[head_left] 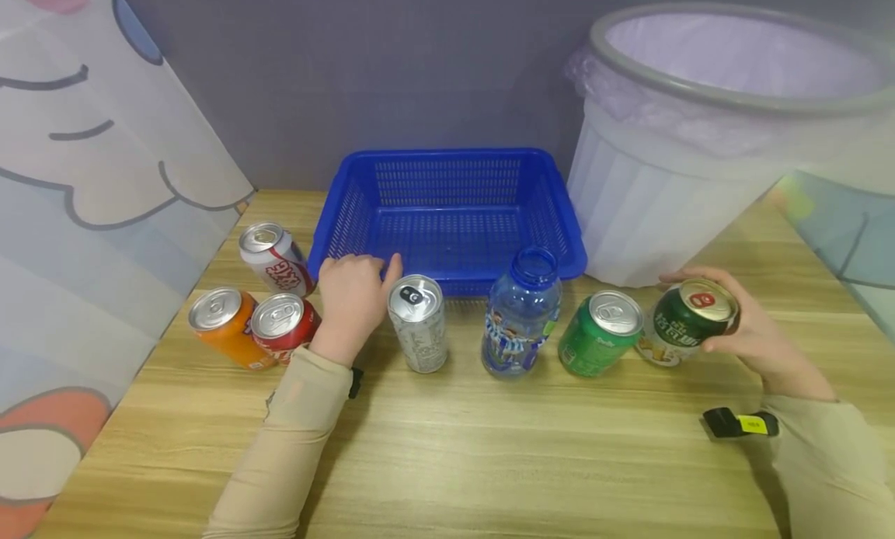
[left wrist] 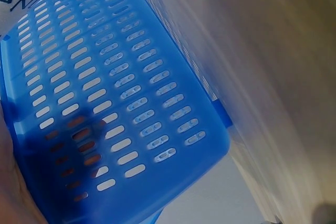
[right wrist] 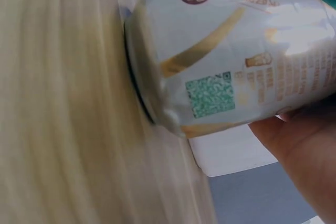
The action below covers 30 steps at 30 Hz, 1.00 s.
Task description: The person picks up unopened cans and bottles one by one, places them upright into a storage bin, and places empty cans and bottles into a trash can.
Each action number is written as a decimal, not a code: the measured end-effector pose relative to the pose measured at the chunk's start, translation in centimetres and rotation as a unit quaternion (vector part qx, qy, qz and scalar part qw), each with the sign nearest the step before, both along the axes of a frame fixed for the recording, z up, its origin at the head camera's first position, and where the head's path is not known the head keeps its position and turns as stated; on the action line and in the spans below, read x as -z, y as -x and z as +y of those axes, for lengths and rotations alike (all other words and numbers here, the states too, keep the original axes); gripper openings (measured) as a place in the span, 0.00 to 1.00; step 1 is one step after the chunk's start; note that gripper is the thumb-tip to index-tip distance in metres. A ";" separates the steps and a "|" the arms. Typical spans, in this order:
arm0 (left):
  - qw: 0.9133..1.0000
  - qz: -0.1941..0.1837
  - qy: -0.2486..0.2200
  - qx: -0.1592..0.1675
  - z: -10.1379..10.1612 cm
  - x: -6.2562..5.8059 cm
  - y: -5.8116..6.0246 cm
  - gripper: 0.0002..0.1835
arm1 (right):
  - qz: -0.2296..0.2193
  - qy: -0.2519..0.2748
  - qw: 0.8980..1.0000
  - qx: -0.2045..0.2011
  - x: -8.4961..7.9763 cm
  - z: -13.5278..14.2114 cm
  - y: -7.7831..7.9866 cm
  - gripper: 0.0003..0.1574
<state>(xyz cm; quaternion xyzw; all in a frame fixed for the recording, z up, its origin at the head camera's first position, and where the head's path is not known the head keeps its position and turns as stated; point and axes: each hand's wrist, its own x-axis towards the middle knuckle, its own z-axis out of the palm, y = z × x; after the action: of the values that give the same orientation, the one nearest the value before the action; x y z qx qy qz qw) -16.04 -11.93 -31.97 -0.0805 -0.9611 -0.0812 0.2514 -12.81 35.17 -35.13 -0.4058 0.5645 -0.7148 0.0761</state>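
My left hand (head_left: 353,298) lies over the near left rim of the blue plastic basket (head_left: 447,155), its fingers bent down inside and mostly hidden. In the left wrist view, skin tones show through the slots of the basket wall (left wrist: 131,103). At the right, my right hand (head_left: 758,337) holds a green and white drink can (head_left: 674,329), thumb on the near side and fingers behind. The right wrist view shows this can's white lower part (right wrist: 210,56) close to the tabletop; whether its base touches is unclear. A green Sprite can (head_left: 597,341) stands just left of it.
A silver-grey can (head_left: 423,329) and a capless blue plastic bottle (head_left: 520,321) stand before the basket. Orange (head_left: 234,333), red (head_left: 283,329) and white (head_left: 280,267) cans cluster at left. Behind my right hand stands a lined white bin (head_left: 643,182).
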 end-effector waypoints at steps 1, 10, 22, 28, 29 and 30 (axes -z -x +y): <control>1.000 0.002 -0.001 0.000 0.0 0.0 0.0 0.26 | -0.002 0.006 1.000 -0.004 0.0 -0.1 0.0 0.51; 1.000 0.001 0.001 0.001 0.0 0.0 0.2 0.26 | -0.002 0.022 0.999 0.027 0.3 -0.4 0.1 0.51; 1.000 0.000 0.005 -0.001 0.0 -0.2 0.2 0.27 | -0.031 0.029 0.997 0.063 0.3 -1.2 -0.2 0.43; 1.000 -0.006 0.006 -0.002 0.0 0.0 0.1 0.27 | -0.011 0.031 0.994 0.104 0.6 -1.7 -0.3 0.38; 1.000 -0.006 0.007 -0.003 0.0 0.0 0.1 0.27 | -0.007 0.036 0.993 0.110 0.6 -1.8 -0.3 0.38; 1.000 -0.005 0.007 -0.003 0.0 0.0 0.1 0.27 | -0.003 0.043 0.992 0.114 0.7 -2.0 -0.3 0.37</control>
<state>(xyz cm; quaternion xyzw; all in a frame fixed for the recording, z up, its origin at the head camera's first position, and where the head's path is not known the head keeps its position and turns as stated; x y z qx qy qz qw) -16.16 -11.94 -31.98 -0.0793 -0.9630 -0.0747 0.2464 -12.52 33.22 -35.80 -0.3391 0.5756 -0.7438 -0.0220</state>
